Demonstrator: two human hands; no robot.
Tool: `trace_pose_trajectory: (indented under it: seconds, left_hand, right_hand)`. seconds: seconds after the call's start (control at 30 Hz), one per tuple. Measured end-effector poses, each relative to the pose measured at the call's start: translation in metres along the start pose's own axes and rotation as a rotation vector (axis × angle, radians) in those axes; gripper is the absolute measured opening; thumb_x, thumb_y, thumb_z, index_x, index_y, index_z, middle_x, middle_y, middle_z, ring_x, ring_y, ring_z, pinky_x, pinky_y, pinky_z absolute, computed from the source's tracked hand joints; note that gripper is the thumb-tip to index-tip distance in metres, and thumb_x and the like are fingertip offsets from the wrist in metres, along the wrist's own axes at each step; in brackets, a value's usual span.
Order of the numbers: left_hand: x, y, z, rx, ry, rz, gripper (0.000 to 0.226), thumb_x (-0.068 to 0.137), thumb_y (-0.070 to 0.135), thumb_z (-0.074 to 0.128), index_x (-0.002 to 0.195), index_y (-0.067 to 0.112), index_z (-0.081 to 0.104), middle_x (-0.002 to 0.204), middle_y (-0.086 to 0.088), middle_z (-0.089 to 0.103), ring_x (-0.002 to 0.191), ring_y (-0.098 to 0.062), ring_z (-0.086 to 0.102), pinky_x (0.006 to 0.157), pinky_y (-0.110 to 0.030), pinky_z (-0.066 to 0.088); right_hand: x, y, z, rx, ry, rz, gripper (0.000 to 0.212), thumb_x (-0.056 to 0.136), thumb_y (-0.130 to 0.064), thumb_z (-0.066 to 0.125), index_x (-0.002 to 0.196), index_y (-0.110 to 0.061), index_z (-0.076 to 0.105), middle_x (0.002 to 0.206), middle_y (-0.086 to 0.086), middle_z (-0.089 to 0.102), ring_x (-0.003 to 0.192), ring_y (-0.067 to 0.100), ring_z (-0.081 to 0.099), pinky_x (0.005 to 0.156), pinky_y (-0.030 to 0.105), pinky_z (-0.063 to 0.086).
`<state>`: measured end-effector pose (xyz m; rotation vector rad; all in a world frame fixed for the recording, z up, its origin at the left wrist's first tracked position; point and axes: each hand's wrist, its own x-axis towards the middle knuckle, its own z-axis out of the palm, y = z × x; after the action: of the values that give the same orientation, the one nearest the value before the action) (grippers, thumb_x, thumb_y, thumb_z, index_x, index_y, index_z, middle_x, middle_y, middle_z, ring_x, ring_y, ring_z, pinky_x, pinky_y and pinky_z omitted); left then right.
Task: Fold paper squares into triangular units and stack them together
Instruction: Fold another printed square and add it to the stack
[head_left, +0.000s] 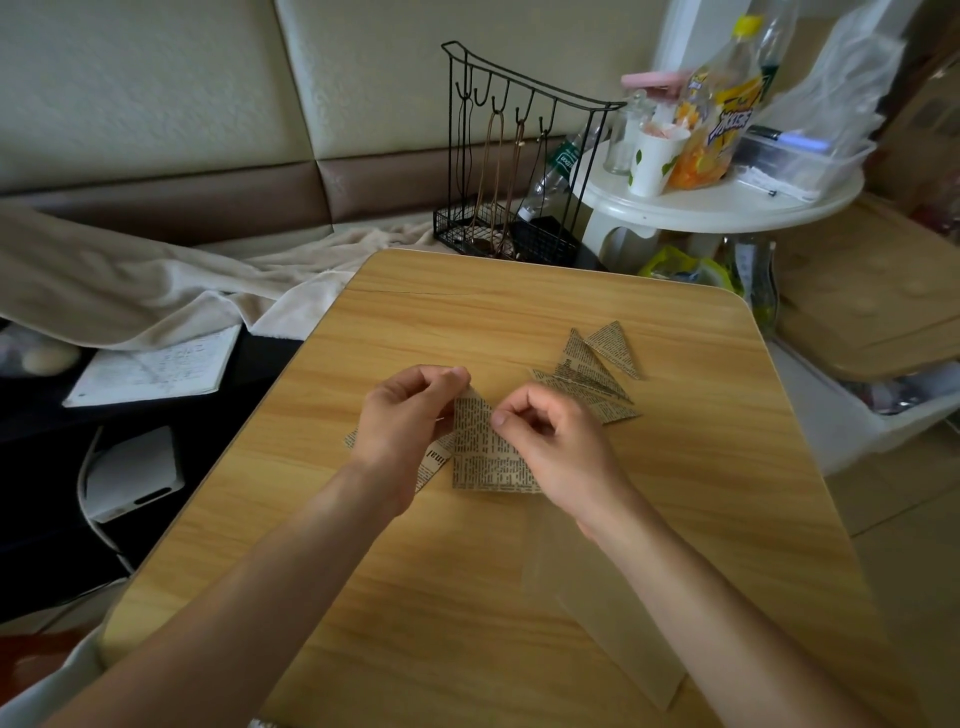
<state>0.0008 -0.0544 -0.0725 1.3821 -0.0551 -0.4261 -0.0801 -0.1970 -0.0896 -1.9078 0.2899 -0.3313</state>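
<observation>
Well to the left of both hands, off the table edge, an open notebook (156, 366) lies below a rumpled cream blanket (171, 280). The left hand (402, 415) hovers over the wooden table (467, 571) with its fingers curled, thumb and forefinger pinching the top corner of a newsprint paper triangle (483, 452). More printed paper (434, 462) pokes out from under that hand. The triangle lies between the two hands. The right hand (553, 441), fingers curled, pinches the triangle's right edge. Just beyond the right hand rests a pile of folded triangular units (592, 374), overlapping one another. Near the right forearm lies a clear plastic sleeve (602, 613). Behind the hands stands a black wire rack (514, 156).
</observation>
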Motion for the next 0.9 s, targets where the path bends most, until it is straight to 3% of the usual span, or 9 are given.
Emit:
trace_pose_trajectory:
  seconds: [0.17,0.33,0.4,0.47,0.57,0.67,0.73,0.8,0.9]
  left_hand:
    - [0.007,0.001,-0.006,-0.025,0.053,-0.001,0.013,0.095,0.02,0.07,0.086,0.011,0.072,0.072,0.003,0.067,0.072,-0.012,0.064,0.063,-0.022,0.055]
    - [0.008,0.0,-0.006,-0.009,-0.076,-0.132,0.047,0.094,0.049,0.067,0.105,0.004,0.073,0.091,-0.006,0.075,0.085,-0.021,0.072,0.082,-0.037,0.058]
    - [0.003,-0.005,-0.003,0.118,-0.157,-0.091,0.055,0.086,0.05,0.077,0.102,-0.003,0.071,0.092,-0.013,0.073,0.086,-0.028,0.07,0.085,-0.045,0.054]
    - [0.0,-0.007,-0.002,0.142,-0.146,-0.044,0.051,0.084,0.038,0.083,0.092,-0.009,0.067,0.085,-0.018,0.065,0.081,-0.028,0.06,0.081,-0.044,0.048]
    - [0.0,-0.006,-0.003,0.142,-0.1,-0.018,0.033,0.084,0.032,0.082,0.065,0.011,0.065,0.07,-0.007,0.064,0.069,-0.018,0.061,0.07,-0.033,0.051]
    - [0.0,-0.005,-0.003,0.141,-0.064,-0.008,0.033,0.087,0.029,0.081,0.064,0.014,0.061,0.069,-0.005,0.065,0.067,-0.017,0.063,0.067,-0.032,0.052]
    - [0.003,-0.001,-0.006,0.121,-0.032,0.007,0.032,0.087,0.027,0.08,0.066,0.011,0.061,0.071,-0.007,0.068,0.066,-0.017,0.066,0.066,-0.029,0.057]
    - [0.007,0.004,-0.013,0.11,0.005,0.027,0.03,0.085,0.027,0.081,0.07,0.008,0.063,0.073,-0.008,0.07,0.067,-0.017,0.068,0.067,-0.028,0.06]
    - [0.013,0.008,-0.023,0.09,0.001,0.028,0.031,0.082,0.031,0.081,0.076,0.004,0.067,0.074,-0.007,0.071,0.069,-0.018,0.068,0.068,-0.029,0.06]
  right_hand:
    - [-0.001,0.002,-0.001,-0.004,-0.014,-0.008,0.014,0.096,-0.019,0.07,0.083,-0.021,0.069,0.063,-0.019,0.056,0.058,-0.001,0.047,0.055,0.013,0.037]
    - [0.0,0.002,0.001,0.017,0.012,0.009,0.015,0.097,-0.023,0.07,0.083,-0.021,0.069,0.063,-0.018,0.057,0.058,-0.001,0.048,0.055,0.015,0.037]
    - [0.0,0.002,0.002,0.031,0.014,0.005,0.015,0.097,-0.024,0.07,0.082,-0.021,0.069,0.064,-0.016,0.058,0.059,-0.001,0.049,0.056,0.016,0.038]
    - [-0.001,0.002,0.003,0.032,0.002,-0.015,0.016,0.097,-0.024,0.069,0.081,-0.021,0.069,0.062,-0.018,0.056,0.059,-0.001,0.048,0.057,0.014,0.037]
    - [-0.002,0.002,0.004,0.035,-0.01,-0.012,0.016,0.098,-0.026,0.069,0.082,-0.022,0.069,0.062,-0.017,0.055,0.059,-0.001,0.047,0.057,0.015,0.036]
    - [0.0,0.002,0.003,0.032,-0.023,0.014,0.015,0.098,-0.029,0.068,0.084,-0.023,0.07,0.066,-0.009,0.058,0.061,0.002,0.05,0.058,0.018,0.039]
    - [0.001,0.002,0.002,0.016,-0.021,0.029,0.015,0.098,-0.028,0.068,0.084,-0.023,0.07,0.063,-0.014,0.058,0.058,0.0,0.05,0.056,0.017,0.04]
    - [0.0,0.003,0.0,0.002,-0.029,0.057,0.015,0.098,-0.027,0.068,0.083,-0.024,0.071,0.063,-0.016,0.06,0.059,0.003,0.054,0.059,0.025,0.046]
    - [-0.001,0.004,0.0,0.01,-0.03,0.088,0.016,0.098,-0.024,0.067,0.083,-0.023,0.071,0.069,-0.005,0.068,0.072,0.02,0.068,0.074,0.043,0.055]
